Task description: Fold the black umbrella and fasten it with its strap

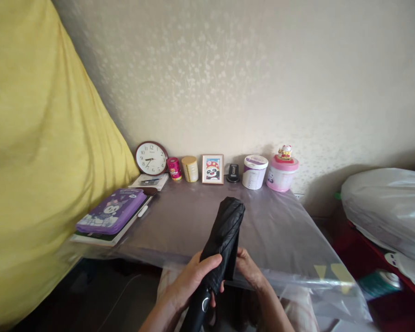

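Note:
A black folded umbrella (224,230) is tilted in front of me, its canopy top pointing up and away over the table's front edge. Its dark handle, with a pale ring-shaped button, runs down toward the bottom of the view. My left hand (198,275) is wrapped around the lower canopy, thumb lying across the front and fingertips showing on the far side. On the right side, my right hand (248,266) is closed at the loose edge of the canopy fabric. Its fingertips are partly hidden behind the umbrella.
The table (180,216) has a clear plastic cover. At its back stand a clock (151,158), tins, a framed panda picture (212,169) and tubs (255,172). A purple case (113,212) lies on books at left. A yellow curtain (38,161) hangs beside it; bagged things (387,207) are at right.

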Demonstrator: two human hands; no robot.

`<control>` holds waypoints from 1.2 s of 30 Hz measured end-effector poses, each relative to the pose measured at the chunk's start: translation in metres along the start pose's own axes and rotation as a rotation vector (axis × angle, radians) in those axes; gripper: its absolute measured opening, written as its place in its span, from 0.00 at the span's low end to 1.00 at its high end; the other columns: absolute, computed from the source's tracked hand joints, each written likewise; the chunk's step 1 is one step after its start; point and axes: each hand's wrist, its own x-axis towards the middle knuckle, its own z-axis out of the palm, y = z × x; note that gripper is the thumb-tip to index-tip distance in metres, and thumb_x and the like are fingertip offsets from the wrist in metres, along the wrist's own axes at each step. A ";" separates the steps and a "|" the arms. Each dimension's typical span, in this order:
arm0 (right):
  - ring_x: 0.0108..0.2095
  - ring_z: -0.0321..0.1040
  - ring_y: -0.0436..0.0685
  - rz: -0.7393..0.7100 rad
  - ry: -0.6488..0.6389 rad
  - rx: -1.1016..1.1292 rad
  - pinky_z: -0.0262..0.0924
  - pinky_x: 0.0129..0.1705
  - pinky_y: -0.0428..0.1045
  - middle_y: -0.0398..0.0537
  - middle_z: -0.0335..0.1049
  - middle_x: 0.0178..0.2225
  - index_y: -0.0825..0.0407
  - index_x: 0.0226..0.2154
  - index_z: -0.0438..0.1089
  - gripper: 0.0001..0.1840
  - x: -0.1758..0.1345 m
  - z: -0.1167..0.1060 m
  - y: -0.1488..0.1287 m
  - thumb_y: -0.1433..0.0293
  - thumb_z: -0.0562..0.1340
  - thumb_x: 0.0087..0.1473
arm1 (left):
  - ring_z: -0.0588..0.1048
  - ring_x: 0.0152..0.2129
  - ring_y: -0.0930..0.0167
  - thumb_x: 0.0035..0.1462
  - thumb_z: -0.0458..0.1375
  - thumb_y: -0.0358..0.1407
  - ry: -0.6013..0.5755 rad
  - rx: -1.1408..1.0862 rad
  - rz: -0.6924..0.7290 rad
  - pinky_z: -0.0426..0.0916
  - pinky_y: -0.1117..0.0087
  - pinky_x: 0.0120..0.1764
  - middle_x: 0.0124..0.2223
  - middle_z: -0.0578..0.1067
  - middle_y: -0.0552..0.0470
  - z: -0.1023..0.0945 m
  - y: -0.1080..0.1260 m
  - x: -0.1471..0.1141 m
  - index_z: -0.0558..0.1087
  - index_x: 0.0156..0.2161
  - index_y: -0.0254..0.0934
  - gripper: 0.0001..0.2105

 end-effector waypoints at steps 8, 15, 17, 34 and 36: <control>0.18 0.54 0.44 0.007 -0.134 -0.229 0.50 0.22 0.42 0.40 0.61 0.19 0.57 0.21 0.66 0.21 -0.001 -0.037 -0.002 0.54 0.63 0.44 | 0.67 0.11 0.76 0.48 0.58 0.50 0.093 0.116 -0.037 0.62 0.77 0.14 0.21 0.70 0.56 -0.005 -0.001 0.000 0.63 0.44 0.34 0.24; 0.19 0.54 0.46 -0.045 -0.087 -0.352 0.51 0.23 0.42 0.39 0.58 0.18 0.55 0.20 0.64 0.20 -0.012 -0.036 -0.016 0.56 0.61 0.47 | 0.69 0.14 0.74 0.48 0.58 0.48 0.171 0.159 -0.021 0.63 0.78 0.14 0.21 0.68 0.57 -0.009 -0.003 0.001 0.62 0.45 0.35 0.23; 0.20 0.54 0.46 -0.094 -0.076 -0.357 0.53 0.24 0.43 0.39 0.57 0.19 0.55 0.20 0.64 0.18 -0.016 -0.030 -0.023 0.57 0.61 0.47 | 0.71 0.17 0.72 0.49 0.58 0.47 0.181 0.161 -0.012 0.64 0.77 0.14 0.22 0.68 0.57 -0.011 -0.005 0.002 0.60 0.49 0.36 0.25; 0.33 0.68 0.50 -0.210 -0.200 0.088 0.61 0.39 0.45 0.42 0.67 0.31 0.50 0.33 0.68 0.08 -0.017 -0.004 -0.026 0.68 0.65 0.47 | 0.72 0.19 0.71 0.48 0.58 0.49 0.109 0.069 0.015 0.65 0.76 0.14 0.27 0.70 0.53 -0.017 -0.017 0.009 0.61 0.49 0.37 0.26; 0.32 0.68 0.49 -0.224 -0.166 0.111 0.61 0.38 0.46 0.41 0.68 0.31 0.48 0.36 0.68 0.10 -0.016 -0.006 -0.024 0.67 0.65 0.48 | 0.72 0.20 0.70 0.49 0.58 0.49 0.097 0.058 0.017 0.66 0.75 0.14 0.28 0.70 0.53 -0.018 -0.016 0.010 0.61 0.48 0.37 0.25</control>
